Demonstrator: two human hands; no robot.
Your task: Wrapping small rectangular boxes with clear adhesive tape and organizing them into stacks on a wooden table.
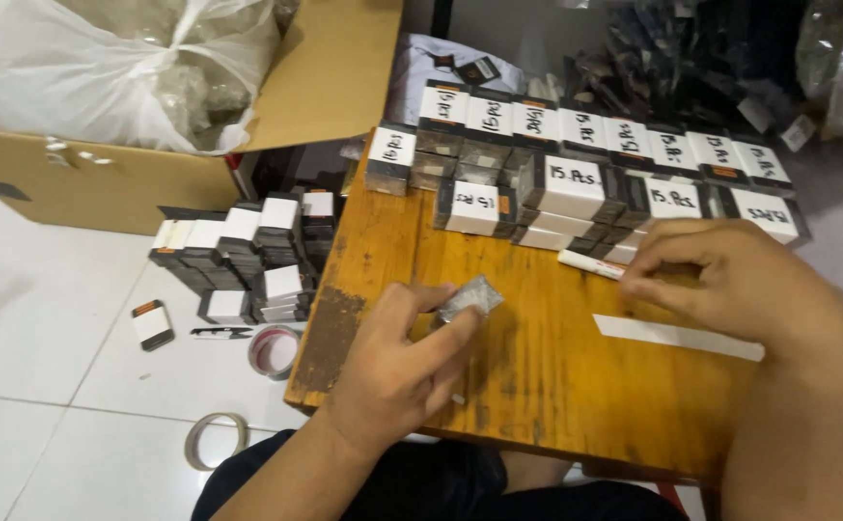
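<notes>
My left hand (397, 362) rests on a low wooden table (537, 357) and pinches a small silvery grey packet (471, 297) between thumb and fingers. My right hand (730, 275) lies further right, fingers curled at the tip of a white marker pen (590, 263) lying on the table; whether it grips the pen is unclear. A long white paper strip (677, 337) lies just below that hand. Rows of stacked dark small boxes with white handwritten labels (576, 145) fill the far half of the table.
On the white tiled floor to the left stand more stacks of dark boxes (243, 256), a single loose box (152, 323), two tape rolls (275, 350) (214, 439) and a cardboard carton (103, 178) holding a white plastic bag. Dark bagged goods pile up at the back right.
</notes>
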